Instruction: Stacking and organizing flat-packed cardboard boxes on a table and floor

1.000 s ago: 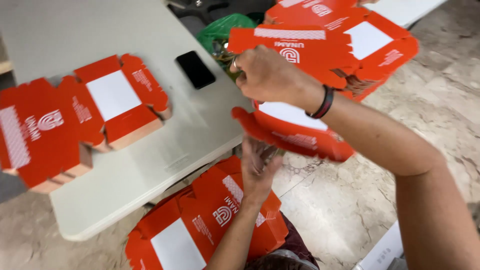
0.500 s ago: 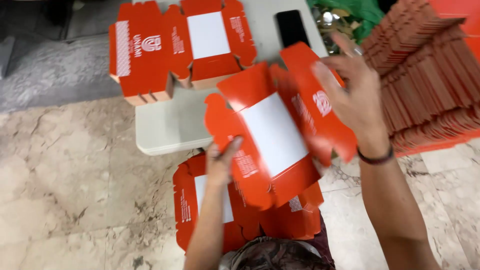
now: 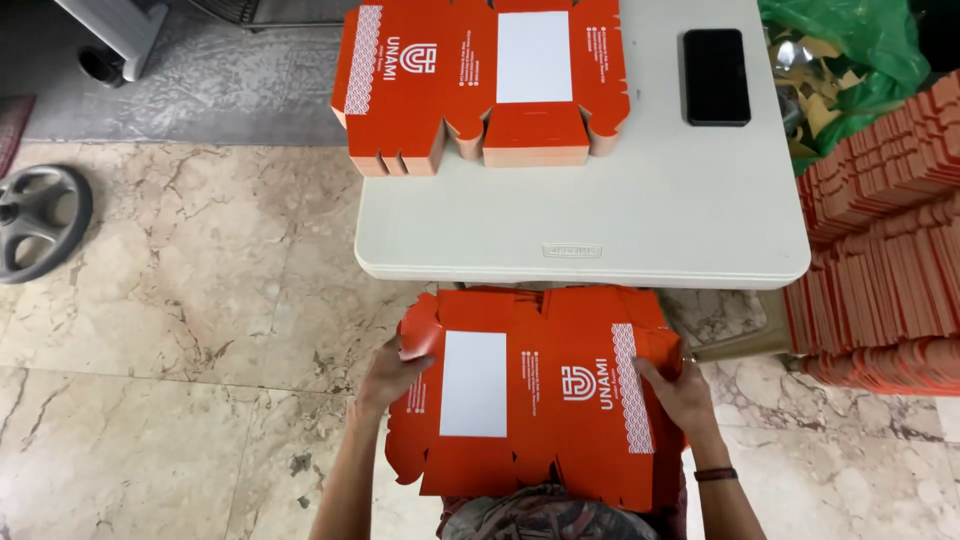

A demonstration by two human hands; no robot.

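Orange flat carton blank is resting on the lap stack below the table edge, and you are pinching its ends with left hand and right hand, risking creased flaps.

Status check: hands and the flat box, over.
Left hand and right hand grip opposite edges of flat orange box blank, below white table. Nothing blocking.
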